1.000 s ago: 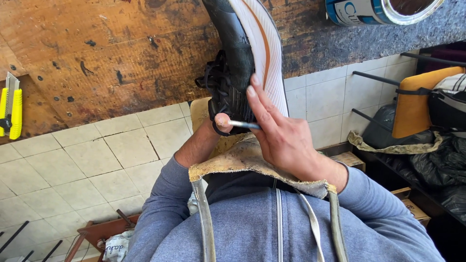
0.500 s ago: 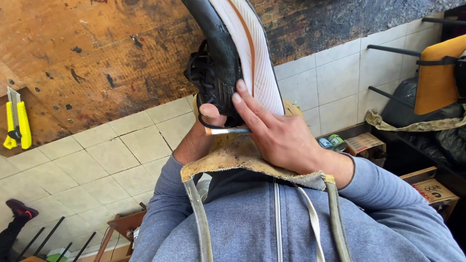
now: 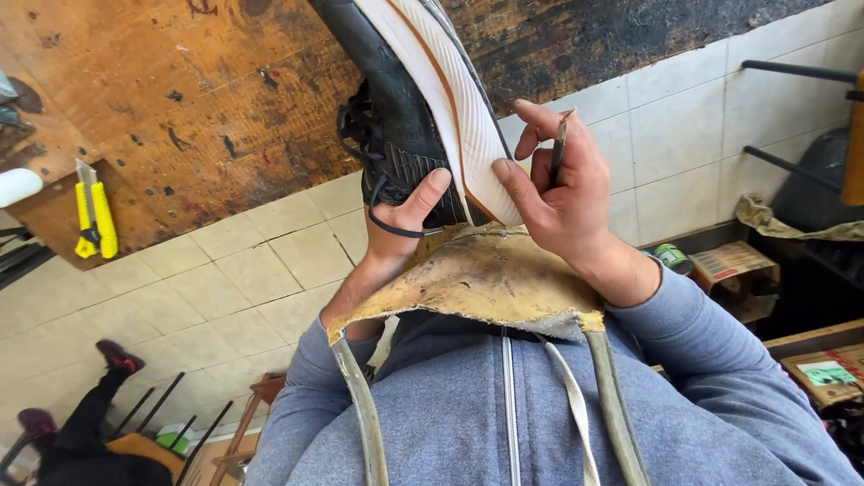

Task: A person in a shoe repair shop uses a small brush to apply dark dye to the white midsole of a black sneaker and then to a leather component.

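A black sports shoe [image 3: 396, 117] with a white ribbed sole [image 3: 441, 99] stands propped against a worn leather bib [image 3: 486, 279] on my chest. My left hand [image 3: 400, 220] grips its heel, thumb pressed on the black upper by the laces. My right hand [image 3: 562, 193] rests its thumb on the sole's edge and holds a thin dark tool [image 3: 560, 144] upright between its fingers, its tip clear of the shoe.
A scarred wooden workbench [image 3: 180, 99] carries a yellow utility knife [image 3: 93, 216] at the left. The floor is beige tile [image 3: 225, 279]. Another person's legs [image 3: 99, 396] show at lower left. Boxes and a small can [image 3: 672, 258] lie at the right.
My right hand has lifted off the shoe's side and turned the thin tool from lying flat near the heel to pointing upward. The view has shifted.
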